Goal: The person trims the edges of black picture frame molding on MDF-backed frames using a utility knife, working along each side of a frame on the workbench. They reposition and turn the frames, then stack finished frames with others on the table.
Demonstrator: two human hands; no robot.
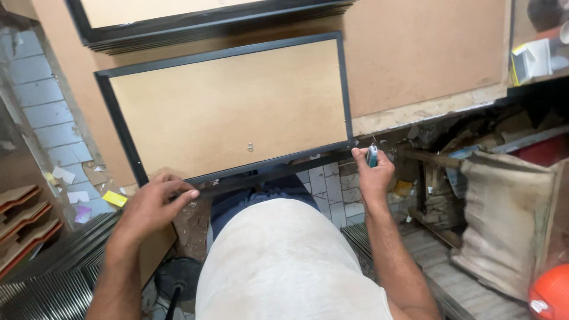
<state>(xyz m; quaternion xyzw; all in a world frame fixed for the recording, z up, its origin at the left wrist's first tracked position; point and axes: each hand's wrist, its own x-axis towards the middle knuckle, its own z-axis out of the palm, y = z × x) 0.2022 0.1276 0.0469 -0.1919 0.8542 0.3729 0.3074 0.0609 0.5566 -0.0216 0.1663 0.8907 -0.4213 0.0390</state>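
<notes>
A black picture frame (121,118) with a brown fibreboard back lies face down on the workbench, a small metal hanger (250,147) near its lower edge. My left hand (151,204) rests on the frame's near left corner, fingers spread along the black edge. My right hand (372,172) is at the frame's near right corner, fingers closed around a small grey-blue tool (371,156) with a thin metal tip pointing up.
A stack of more black frames (195,26) lies at the far side of the fibreboard bench (415,53). A sack (504,213) and wood scraps sit at right, an orange round object (551,293) at bottom right. Moulding strips (47,284) lie bottom left.
</notes>
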